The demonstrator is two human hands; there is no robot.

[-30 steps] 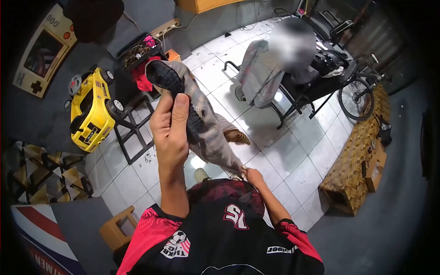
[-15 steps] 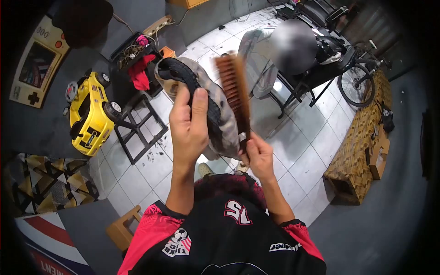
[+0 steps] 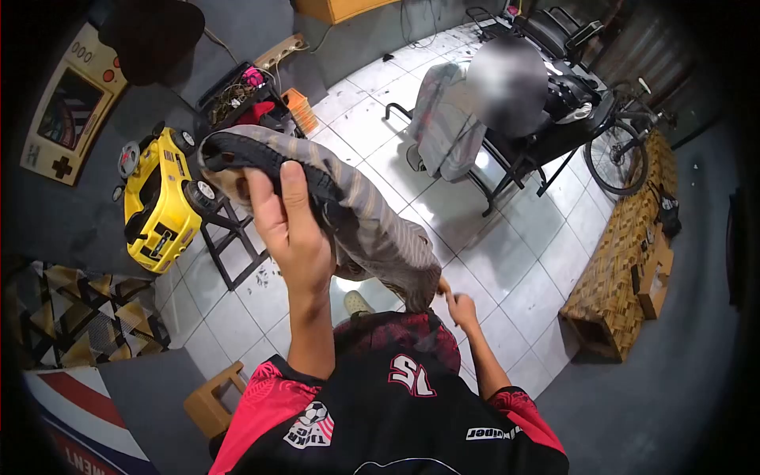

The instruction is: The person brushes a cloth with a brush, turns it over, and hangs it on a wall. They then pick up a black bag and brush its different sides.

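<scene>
"Lowering the brush (image 3: 443,286) since the earlier view, clamping the fingers of the right hand (image 3: 461,310) on it beside the striped cloth's (image 3: 384,241) lower end?"

"Yes, stroking lightly; best keeping tension by pinching the black band (image 3: 322,184) between thumb and fingers of the left hand (image 3: 301,253)."

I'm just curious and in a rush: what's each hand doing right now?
Left hand: closed, gripping the striped cloth at its black edge.
Right hand: closed on a brown handle.
</scene>
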